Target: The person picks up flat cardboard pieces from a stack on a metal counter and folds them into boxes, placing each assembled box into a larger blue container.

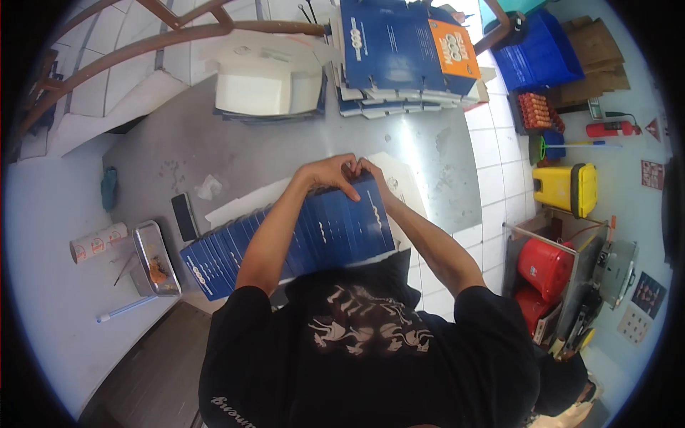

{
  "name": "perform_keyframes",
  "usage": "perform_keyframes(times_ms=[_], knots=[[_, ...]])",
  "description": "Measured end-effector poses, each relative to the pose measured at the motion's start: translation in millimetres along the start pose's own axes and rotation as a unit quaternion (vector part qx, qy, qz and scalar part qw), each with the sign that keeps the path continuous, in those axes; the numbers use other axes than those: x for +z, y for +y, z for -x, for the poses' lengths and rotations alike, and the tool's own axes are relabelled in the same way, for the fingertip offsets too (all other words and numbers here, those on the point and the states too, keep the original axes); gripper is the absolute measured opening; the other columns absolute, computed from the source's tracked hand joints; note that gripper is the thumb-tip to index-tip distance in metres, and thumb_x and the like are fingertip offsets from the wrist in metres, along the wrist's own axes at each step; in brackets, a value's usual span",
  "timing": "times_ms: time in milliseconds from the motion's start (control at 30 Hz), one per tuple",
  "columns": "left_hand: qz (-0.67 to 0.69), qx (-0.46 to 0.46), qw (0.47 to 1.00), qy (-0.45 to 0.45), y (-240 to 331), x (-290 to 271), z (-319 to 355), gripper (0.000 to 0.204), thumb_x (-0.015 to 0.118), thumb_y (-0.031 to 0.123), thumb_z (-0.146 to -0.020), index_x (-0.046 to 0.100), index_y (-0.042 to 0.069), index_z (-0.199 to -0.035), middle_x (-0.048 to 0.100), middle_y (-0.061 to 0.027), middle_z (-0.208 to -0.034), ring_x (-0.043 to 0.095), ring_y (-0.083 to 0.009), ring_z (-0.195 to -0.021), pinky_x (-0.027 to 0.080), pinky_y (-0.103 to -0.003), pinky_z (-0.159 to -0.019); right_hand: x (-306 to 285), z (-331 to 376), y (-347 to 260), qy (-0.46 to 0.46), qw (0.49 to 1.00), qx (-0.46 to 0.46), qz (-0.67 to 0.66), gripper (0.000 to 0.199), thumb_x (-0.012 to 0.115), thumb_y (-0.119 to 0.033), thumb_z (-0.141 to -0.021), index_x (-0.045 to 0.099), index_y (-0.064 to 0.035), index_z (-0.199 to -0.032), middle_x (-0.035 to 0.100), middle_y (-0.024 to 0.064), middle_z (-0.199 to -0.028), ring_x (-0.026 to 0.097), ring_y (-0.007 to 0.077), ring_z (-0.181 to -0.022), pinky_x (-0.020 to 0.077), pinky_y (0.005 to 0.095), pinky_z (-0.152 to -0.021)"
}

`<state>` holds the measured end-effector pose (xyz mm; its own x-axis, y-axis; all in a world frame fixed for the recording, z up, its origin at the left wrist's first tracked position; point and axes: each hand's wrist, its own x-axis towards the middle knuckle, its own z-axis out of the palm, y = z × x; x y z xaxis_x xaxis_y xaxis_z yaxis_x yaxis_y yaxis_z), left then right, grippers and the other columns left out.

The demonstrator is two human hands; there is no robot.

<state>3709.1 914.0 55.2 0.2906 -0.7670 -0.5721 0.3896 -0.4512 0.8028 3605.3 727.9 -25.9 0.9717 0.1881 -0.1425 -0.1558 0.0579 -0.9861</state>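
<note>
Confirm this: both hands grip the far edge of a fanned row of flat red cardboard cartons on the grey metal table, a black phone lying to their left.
Not quite: the head view shows the fanned row of flat cardboard cartons is blue, not red. The rest holds: the left hand and right hand grip its far edge on the grey metal table, with the black phone to their left.

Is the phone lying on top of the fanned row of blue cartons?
No, the phone lies on the bare metal table, left of the blue cartons that both hands grip at their far edge.
</note>
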Motion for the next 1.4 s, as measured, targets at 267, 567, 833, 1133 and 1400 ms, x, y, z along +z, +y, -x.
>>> perform_keyframes(times_ms=[267, 567, 833, 1133, 1400], knots=[[-0.227, 0.057, 0.939, 0.253, -25.8, 26.0, 45.8, 0.076, 0.099, 0.053, -0.056, 0.064, 0.005, -0.104, 0.067, -0.0201, -0.108, 0.065, -0.0362, -0.104, 0.053, -0.043, -0.09, -10.4, -94.0, -138.4, -0.146, 0.853, -0.203, 0.457, 0.044, 0.064, 0.009, -0.07, 0.067, -0.0077, -0.11, 0.064, 0.0131, -0.113, 0.059, 0.0362, -0.114, 0.053, 0.0455, -0.094], [-0.12, 0.146, 0.947, 0.26, -21.9, 28.5, 31.7, 0.097, 0.101, 0.043, -0.057, 0.061, 0.002, -0.135, 0.068, -0.0175, -0.13, 0.065, -0.0314, -0.116, 0.053, -0.041, -0.099, 150.4, -200.5, -152.1, 0.052, 0.775, -0.252, 0.577, 0.022, 0.067, -0.006, -0.086, 0.07, -0.006, -0.108, 0.067, 0.0147, -0.105, 0.061, 0.0354, -0.107, 0.051, 0.0449, -0.088], [-0.037, 0.213, 0.939, 0.267, -78.7, 15.8, 13.9, 0.106, 0.1, 0.041, -0.061, 0.051, 0.006, -0.148, 0.056, -0.0189, -0.142, 0.057, -0.0325, -0.131, 0.05, -0.045, -0.107, 112.1, -44.2, -231.0, 0.148, 0.869, -0.385, 0.274, 0.021, 0.073, 0.0, -0.085, 0.071, -0.003, -0.106, 0.07, 0.0169, -0.095, 0.066, 0.0385, -0.088, 0.0495, 0.0464, -0.08], [-0.125, 0.071, 0.988, -0.056, 9.1, 16.5, -11.0, 0.077, 0.096, 0.034, -0.07, 0.063, 0.012, -0.135, 0.053, -0.014, -0.143, 0.051, -0.0331, -0.134, 0.041, -0.045, -0.115, -52.3, 140.4, -110.6, 0.147, 0.966, 0.139, 0.162, 0.024, 0.059, -0.023, -0.109, 0.063, 0.0002, -0.109, 0.064, 0.0033, -0.085, 0.058, 0.0103, -0.077, 0.0484, 0.0288, -0.069], [-0.083, 0.004, 0.994, -0.073, 14.6, 6.9, -14.6, 0.077, 0.099, 0.02, -0.065, 0.06, 0.012, -0.132, 0.049, -0.0115, -0.141, 0.043, -0.0319, -0.142, 0.045, -0.047, -0.111, -21.8, 157.0, -104.1, 0.011, 0.949, 0.303, -0.082, 0.049, 0.043, -0.035, -0.115, 0.051, -0.0021, -0.15, 0.063, 0.0052, -0.136, 0.055, 0.013, -0.123, 0.0422, 0.0309, -0.11]])
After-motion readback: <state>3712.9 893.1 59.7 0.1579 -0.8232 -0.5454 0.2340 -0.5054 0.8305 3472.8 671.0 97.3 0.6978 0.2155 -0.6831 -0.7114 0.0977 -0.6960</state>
